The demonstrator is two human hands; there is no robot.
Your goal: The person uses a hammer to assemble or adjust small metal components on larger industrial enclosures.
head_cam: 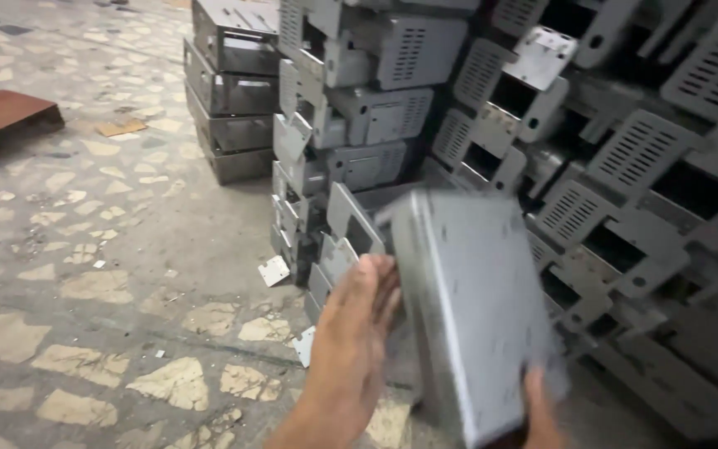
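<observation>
I hold a grey sheet-metal box [479, 308] upright between both hands, blurred by motion. My left hand [355, 341] presses flat against its left side, fingers up along the edge. My right hand [542, 411] grips its lower right corner; only a few fingers show at the bottom of the view. The box hangs in front of stacks of similar grey metal housings [359, 125] with slotted vent panels.
More vented housings [641, 166] lean in a jumbled heap at the right. A neater stack of darker metal boxes [230, 91] stands behind. Small flat metal plates [274, 270] lie on the stone-chip floor. A rusty brown block [2, 120] sits at far left.
</observation>
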